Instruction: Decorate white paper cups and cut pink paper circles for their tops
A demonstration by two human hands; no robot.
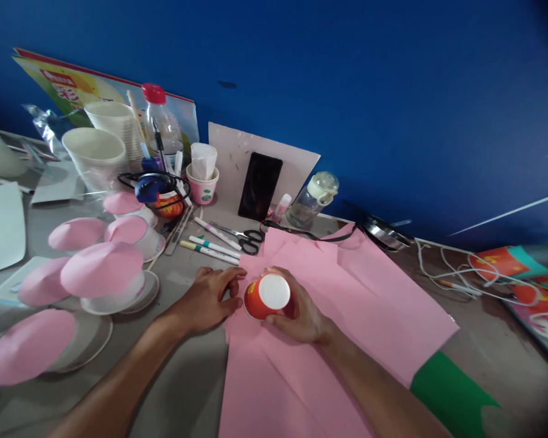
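Note:
My right hand (301,313) is wrapped round a small red paper cup (274,293). The cup is upside down, its white base facing up, over the pink paper sheets (365,292). Just left of it is my left hand (207,299), its thumb and forefinger apart and nothing held between them. Those fingertips reach the left edge of the pink paper, close to the cup's rim; whether they touch the cup I cannot tell. On the left stand several upturned white cups with pink paper cones (103,267) on top.
Behind the hands lie markers (215,244), scissors (244,236) and a cutter knife (179,232). A black phone (260,185) leans on a board beside a clear bottle (313,198). Stacked paper cups (94,155) stand back left. White cables (456,277) and green paper (452,389) are right.

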